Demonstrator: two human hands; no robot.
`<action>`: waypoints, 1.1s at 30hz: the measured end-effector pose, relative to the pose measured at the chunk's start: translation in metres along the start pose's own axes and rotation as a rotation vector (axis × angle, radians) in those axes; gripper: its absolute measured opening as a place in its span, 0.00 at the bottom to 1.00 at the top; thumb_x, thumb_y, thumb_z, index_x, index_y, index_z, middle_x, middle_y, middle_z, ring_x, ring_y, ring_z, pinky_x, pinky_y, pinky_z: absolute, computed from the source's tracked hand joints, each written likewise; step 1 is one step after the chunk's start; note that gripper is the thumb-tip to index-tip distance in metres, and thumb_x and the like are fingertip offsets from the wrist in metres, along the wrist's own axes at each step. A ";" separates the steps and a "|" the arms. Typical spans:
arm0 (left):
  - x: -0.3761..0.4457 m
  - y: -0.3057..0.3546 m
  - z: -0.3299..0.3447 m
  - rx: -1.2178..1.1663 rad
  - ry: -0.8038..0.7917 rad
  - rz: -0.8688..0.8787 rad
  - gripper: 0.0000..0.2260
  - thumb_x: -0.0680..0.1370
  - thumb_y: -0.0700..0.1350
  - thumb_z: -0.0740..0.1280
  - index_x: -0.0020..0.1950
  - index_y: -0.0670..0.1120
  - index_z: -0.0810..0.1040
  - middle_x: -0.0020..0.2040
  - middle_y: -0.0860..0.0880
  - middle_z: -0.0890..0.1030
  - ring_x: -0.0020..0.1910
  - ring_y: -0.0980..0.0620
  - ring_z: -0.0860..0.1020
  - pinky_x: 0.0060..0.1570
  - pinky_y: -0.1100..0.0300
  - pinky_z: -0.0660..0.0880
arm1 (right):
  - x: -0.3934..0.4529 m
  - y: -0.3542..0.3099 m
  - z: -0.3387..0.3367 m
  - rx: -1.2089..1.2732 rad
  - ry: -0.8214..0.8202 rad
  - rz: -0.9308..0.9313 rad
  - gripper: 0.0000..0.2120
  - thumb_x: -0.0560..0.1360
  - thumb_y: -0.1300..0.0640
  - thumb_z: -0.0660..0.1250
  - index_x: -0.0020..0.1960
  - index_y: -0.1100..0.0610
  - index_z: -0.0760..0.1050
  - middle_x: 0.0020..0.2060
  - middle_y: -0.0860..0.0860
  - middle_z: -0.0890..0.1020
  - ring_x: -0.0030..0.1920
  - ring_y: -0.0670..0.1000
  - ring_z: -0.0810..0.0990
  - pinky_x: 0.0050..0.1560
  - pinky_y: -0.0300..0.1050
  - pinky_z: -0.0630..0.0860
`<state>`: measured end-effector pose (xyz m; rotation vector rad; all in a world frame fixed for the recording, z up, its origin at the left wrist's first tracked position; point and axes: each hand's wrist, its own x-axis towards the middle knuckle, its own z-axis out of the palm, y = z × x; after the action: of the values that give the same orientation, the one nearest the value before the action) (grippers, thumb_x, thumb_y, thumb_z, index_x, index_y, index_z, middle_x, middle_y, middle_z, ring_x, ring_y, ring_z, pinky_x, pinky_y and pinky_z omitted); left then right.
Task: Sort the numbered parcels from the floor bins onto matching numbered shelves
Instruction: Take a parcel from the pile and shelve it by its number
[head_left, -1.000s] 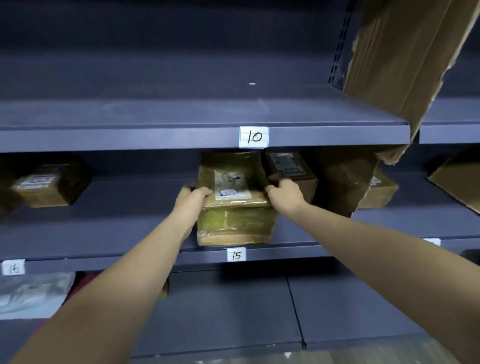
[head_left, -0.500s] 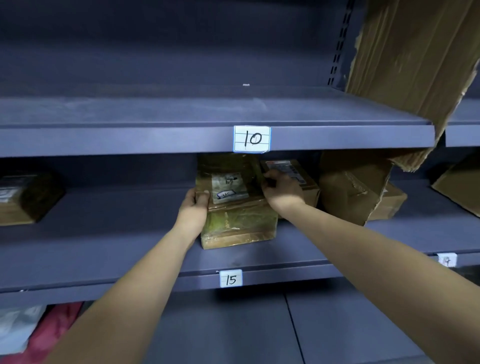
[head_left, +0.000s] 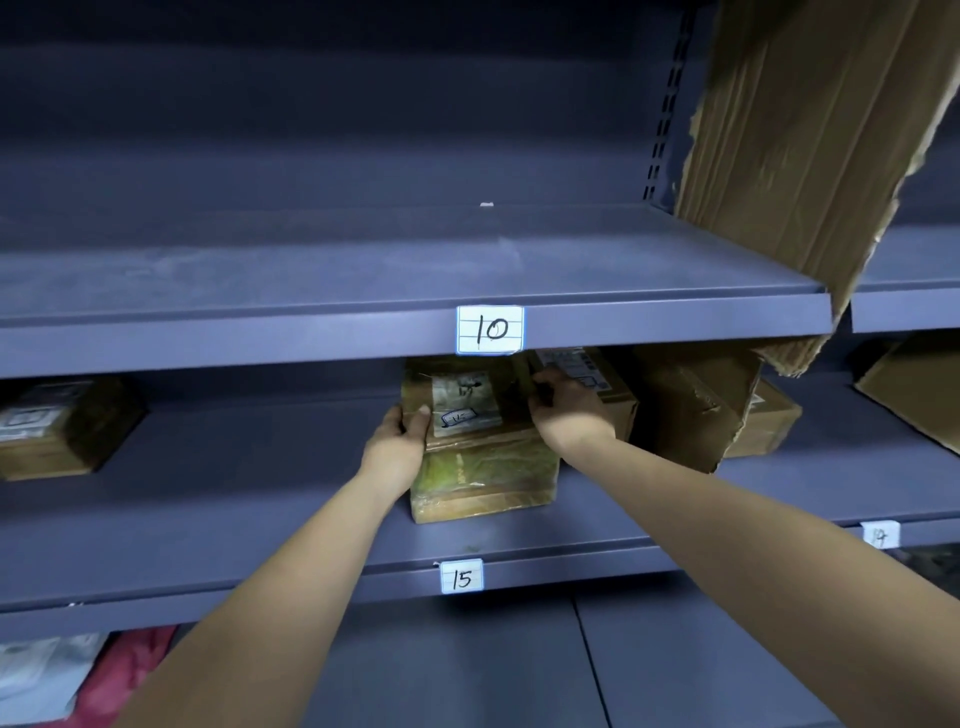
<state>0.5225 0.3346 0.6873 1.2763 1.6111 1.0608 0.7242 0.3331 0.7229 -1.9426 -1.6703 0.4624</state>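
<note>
A brown taped parcel (head_left: 480, 467) with a white label on top sits on the grey shelf (head_left: 234, 525) tagged 15 (head_left: 461, 577). My left hand (head_left: 397, 441) grips its upper left edge, thumb lying on the top face. On the parcel's upper right corner, my right hand (head_left: 566, 410) curls its fingers over the top. A second labelled parcel (head_left: 597, 379) stands right behind my right hand.
The shelf above carries tag 10 (head_left: 490, 330). A torn cardboard sheet (head_left: 800, 156) hangs down at the upper right beside a brown box (head_left: 691, 410). Another parcel (head_left: 57, 426) lies at the far left. A tag 14 (head_left: 879, 535) marks the right bay. Soft bags (head_left: 78, 675) lie below.
Both hands have slid the parcel deeper onto shelf 15. My view has moved closer and lower-left, so the shelf tags sit lower in the frame.
</note>
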 end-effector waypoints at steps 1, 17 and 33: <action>-0.001 0.001 0.001 0.012 -0.002 -0.013 0.23 0.81 0.56 0.60 0.74 0.49 0.67 0.67 0.45 0.76 0.64 0.43 0.75 0.64 0.54 0.71 | -0.001 0.001 -0.001 0.011 -0.010 0.005 0.18 0.80 0.50 0.60 0.69 0.49 0.69 0.62 0.53 0.78 0.60 0.58 0.77 0.53 0.45 0.73; -0.113 0.089 -0.042 0.670 -0.254 -0.108 0.22 0.82 0.53 0.58 0.73 0.43 0.67 0.70 0.43 0.72 0.68 0.43 0.70 0.61 0.59 0.68 | -0.096 -0.011 -0.096 -0.032 -0.232 0.036 0.14 0.79 0.54 0.61 0.63 0.57 0.74 0.58 0.55 0.80 0.56 0.57 0.78 0.57 0.49 0.76; -0.253 0.300 -0.066 0.633 -0.400 0.423 0.17 0.81 0.53 0.62 0.66 0.46 0.74 0.64 0.49 0.76 0.56 0.52 0.73 0.51 0.62 0.66 | -0.209 -0.105 -0.306 -0.135 -0.097 -0.175 0.26 0.78 0.48 0.64 0.73 0.53 0.64 0.71 0.51 0.70 0.69 0.52 0.70 0.65 0.45 0.68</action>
<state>0.5944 0.1190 1.0140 2.1658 1.4357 0.4641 0.7796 0.0858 1.0132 -1.8722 -1.9593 0.3911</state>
